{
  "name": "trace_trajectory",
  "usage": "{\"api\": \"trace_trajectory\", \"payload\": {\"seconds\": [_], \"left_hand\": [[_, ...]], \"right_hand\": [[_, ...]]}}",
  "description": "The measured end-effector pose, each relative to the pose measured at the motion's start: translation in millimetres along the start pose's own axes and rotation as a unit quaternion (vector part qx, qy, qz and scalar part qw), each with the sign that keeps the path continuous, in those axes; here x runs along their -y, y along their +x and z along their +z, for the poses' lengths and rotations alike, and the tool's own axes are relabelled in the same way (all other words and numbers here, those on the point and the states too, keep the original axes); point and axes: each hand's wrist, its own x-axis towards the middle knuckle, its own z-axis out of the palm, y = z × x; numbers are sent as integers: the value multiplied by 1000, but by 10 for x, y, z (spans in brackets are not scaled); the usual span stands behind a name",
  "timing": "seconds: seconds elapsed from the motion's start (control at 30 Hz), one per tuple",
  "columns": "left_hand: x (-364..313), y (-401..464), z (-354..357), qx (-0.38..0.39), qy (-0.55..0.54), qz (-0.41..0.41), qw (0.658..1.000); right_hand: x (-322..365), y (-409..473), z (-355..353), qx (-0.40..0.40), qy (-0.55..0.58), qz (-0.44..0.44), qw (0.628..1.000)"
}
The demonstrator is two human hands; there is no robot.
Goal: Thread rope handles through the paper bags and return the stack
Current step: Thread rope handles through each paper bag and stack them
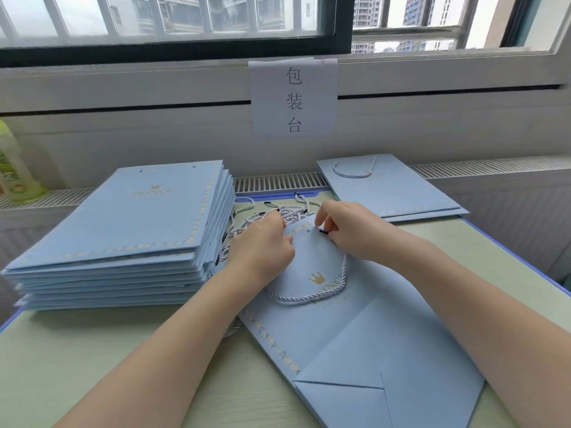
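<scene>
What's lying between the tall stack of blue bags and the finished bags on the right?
In the head view, a heap of white twisted rope handles lies between the tall stack of light-blue paper bags and the finished handled bags.

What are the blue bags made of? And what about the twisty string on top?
The blue bag looks like stiff matte paper or thin card: it lies flat with sharp folded creases and a shiny gold crown print. The string handle looks like soft twisted cord, white and pale blue strands wound together, with a black tip, probably plastic.

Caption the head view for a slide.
Both hands, left and right, thread a rope handle through a blue paper bag.
</scene>
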Motion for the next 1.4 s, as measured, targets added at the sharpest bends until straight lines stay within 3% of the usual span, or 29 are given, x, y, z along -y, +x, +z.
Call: {"api": "trace_trajectory", "payload": {"seconds": [0.4,0.53,0.8,1.0,1.23,1.4], "left_hand": [[-18,-24,-49,-48,-26,14,998],[-33,-25,-67,-52,-32,14,998],[-59,-56,-70,-72,-42,21,996],[-73,-71,-64,-93,-33,36,994],[-84,-86,-73,-110,-54,72,990],[-98,-100,-55,-114,-31,99,988]], "right_hand": [[138,-9,-28,-107,37,-75,991],[131,11,-20,-138,0,-119,983],[129,2,7,-151,-23,-124,980],[160,7,-23,-129,48,-136,981],[43,54,-17,-166,78,-67,981],[36,47,-33,-114,47,-84,989]]}}
